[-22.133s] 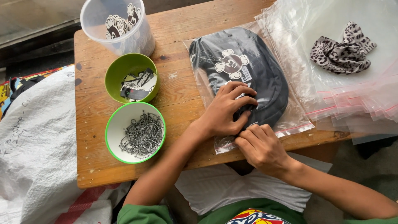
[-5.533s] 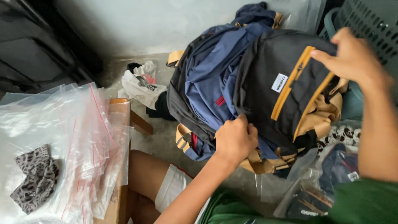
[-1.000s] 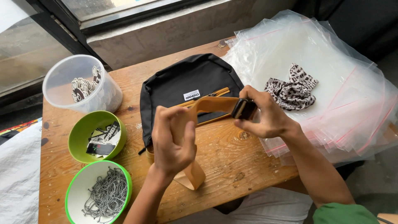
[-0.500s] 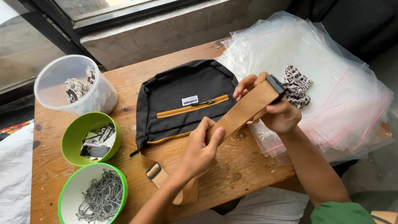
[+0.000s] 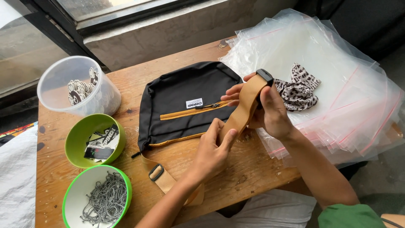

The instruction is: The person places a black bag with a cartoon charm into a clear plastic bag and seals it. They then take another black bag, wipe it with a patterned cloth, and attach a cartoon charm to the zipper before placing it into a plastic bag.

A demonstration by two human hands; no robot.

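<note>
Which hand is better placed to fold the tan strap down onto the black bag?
Probably the right hand: it grips the tan strap at its buckle end, directly beside the black bag. The left hand pinches lower, nearer the table edge.

A small white rectangular label (image 5: 194,103) sat on the black bag's front, above its tan zip. Clear plastic bags with pink seal strips (image 5: 337,84) lay stacked at the table's right.

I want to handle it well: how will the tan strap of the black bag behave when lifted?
The tan strap probably is floppy: it bends between the left hand and right hand. Its black buckle may weigh down that end. Woven-looking, so likely not slippery.
</note>
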